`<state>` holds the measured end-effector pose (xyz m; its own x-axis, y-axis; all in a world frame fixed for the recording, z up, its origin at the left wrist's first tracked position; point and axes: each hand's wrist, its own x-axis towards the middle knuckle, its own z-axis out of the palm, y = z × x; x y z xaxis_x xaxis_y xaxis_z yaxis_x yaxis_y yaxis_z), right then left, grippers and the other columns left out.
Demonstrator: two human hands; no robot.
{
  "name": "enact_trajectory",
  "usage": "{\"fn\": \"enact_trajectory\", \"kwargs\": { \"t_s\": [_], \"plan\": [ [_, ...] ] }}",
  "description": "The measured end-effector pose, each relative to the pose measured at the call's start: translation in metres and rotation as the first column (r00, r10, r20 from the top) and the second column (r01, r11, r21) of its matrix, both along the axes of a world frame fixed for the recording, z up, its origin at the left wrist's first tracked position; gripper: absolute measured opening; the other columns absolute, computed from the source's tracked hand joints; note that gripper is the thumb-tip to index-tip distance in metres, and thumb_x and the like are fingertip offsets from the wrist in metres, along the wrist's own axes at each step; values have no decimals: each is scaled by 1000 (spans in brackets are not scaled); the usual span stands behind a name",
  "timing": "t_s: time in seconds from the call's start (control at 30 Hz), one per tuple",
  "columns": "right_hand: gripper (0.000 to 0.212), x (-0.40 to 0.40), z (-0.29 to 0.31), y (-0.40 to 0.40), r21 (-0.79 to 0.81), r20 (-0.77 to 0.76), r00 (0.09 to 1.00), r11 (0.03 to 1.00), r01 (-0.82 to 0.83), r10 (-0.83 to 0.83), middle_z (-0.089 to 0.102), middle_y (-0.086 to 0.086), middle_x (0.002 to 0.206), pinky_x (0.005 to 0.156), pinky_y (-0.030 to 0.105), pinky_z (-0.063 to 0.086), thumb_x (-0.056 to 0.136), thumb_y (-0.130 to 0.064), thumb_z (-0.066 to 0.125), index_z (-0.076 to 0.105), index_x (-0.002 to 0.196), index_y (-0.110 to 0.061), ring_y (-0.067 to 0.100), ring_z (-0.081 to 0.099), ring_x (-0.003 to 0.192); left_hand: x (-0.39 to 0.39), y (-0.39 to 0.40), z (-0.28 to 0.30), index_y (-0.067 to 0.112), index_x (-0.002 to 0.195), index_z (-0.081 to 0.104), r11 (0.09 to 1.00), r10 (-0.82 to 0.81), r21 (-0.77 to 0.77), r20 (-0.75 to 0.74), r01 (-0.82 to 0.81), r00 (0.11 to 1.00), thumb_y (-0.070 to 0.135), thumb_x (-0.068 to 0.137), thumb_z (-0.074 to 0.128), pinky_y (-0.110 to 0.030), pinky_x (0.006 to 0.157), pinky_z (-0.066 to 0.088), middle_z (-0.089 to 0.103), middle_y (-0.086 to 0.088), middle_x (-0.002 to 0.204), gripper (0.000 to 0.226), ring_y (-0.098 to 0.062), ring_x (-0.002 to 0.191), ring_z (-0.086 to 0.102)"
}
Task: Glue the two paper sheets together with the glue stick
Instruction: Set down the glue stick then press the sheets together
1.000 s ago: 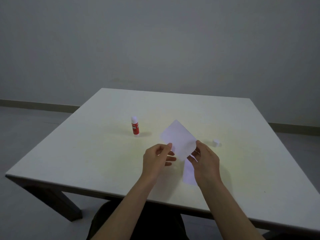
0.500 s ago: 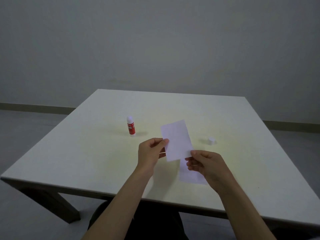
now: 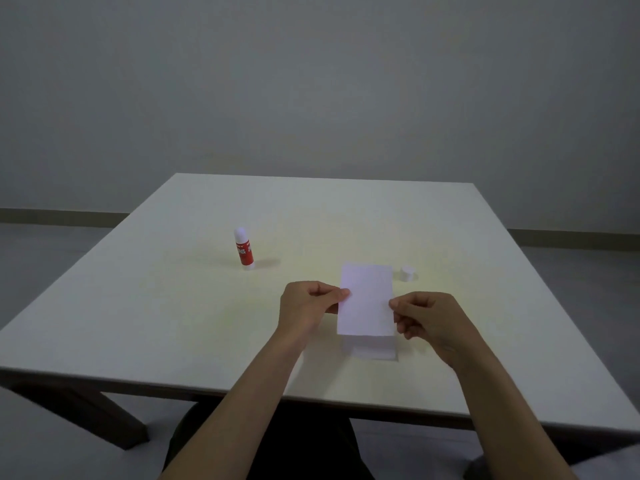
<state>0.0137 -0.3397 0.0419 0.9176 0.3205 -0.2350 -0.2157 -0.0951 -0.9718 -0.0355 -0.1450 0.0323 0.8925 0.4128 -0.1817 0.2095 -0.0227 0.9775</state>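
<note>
Paper sheet [image 3: 365,299], pinched by left hand [image 3: 304,308] and right hand [image 3: 427,320] grips, hovers above its mate [image 3: 375,348] near the surface's front edge; next, lower squarely.

A bare, plain room, kind unclear: blank grey wall [image 3: 311,81], low skirting board [image 3: 62,216], grey floor [image 3: 41,258], one white counter [image 3: 207,323].

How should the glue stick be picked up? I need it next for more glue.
Grip the glue stick around its red body, coming from the side with thumb and fingers. It stands upright and uncapped on the table, so the white top is probably exposed glue; avoid it. The left hand is nearer, but holds the paper sheet.
</note>
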Motion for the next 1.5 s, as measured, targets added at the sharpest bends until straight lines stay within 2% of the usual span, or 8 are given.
{"fn": "enact_trajectory", "kwargs": {
  "t_s": [0.1, 0.33, 0.6, 1.0, 1.3, 1.37, 1.43, 1.5],
  "plan": [
    [15, 0, -6, -3, -75, -5, 1000, 997, 14, -15, 63, 6, 49, 40, 21, 47, 80, -2, 69, 69, 65, 1, 14, 56, 41, -2, 0, -5, 9, 68, 75, 994, -82, 62, -64, 86, 995, 16, 74, 77, -22, 73, 53, 76, 0, 68, 9, -16, 64, 74],
    [19, -6, -22, -2, -259, 60, 998, 965, 36, -21, 62, 7, 44, 34, 19, 32, 78, -7, 70, 68, 60, 0, 16, 45, 33, -2, -1, -9, 15, 64, 74, 951, -97, 284, -112, 125, 989, 15, 75, 74, -26, 71, 54, 73, 8, 61, 11, -7, 57, 71],
    [19, -3, -26, -1, -306, 64, 998, 951, 44, -25, 58, 6, 41, 32, 16, 29, 79, -5, 68, 67, 61, 0, 14, 41, 30, 2, 2, -15, 19, 62, 72, 917, -132, 358, -137, 173, 982, 17, 73, 77, -24, 68, 53, 71, 5, 61, 13, -2, 51, 65],
    [15, -9, -22, 3, -366, 111, 994, 929, 55, -15, 60, 10, 47, 30, 13, 32, 80, -1, 67, 66, 65, 2, 4, 44, 27, 2, 0, -17, 19, 63, 72, 892, -125, 415, -156, 180, 980, 19, 73, 77, -31, 74, 56, 70, 3, 59, 12, -12, 58, 69],
    [13, -11, -24, 10, -505, 212, 977, 858, 89, 23, 59, 7, 47, 30, 12, 34, 76, 2, 63, 62, 63, 5, 1, 48, 26, 2, -4, -21, 17, 62, 71, 837, -98, 524, -140, 157, 985, 20, 70, 79, -29, 67, 56, 65, 11, 54, 12, -10, 56, 67],
    [10, -11, -24, 13, -564, 247, 968, 820, 98, 54, 59, 13, 49, 35, 15, 39, 73, 3, 60, 60, 64, 8, 2, 50, 29, 3, -5, -23, 20, 59, 67, 816, -86, 558, -139, 150, 986, 21, 69, 79, -27, 62, 54, 62, 14, 54, 15, -12, 59, 67],
    [8, -12, -23, 15, -611, 274, 959, 783, 116, 72, 63, 27, 59, 46, 23, 41, 71, 4, 57, 59, 66, 10, 13, 53, 39, 2, -7, -27, 27, 54, 60, 782, -69, 609, -127, 132, 990, 23, 68, 79, -21, 54, 45, 58, 17, 55, 24, -7, 59, 61],
    [5, -12, -24, 16, -626, 293, 953, 769, 128, 80, 66, 31, 69, 51, 29, 42, 71, 4, 56, 57, 67, 7, 21, 51, 49, 2, -7, -31, 30, 56, 55, 761, -68, 639, -84, 107, 994, 23, 68, 79, -16, 53, 39, 57, 16, 56, 28, -2, 58, 56]
  ]
}}
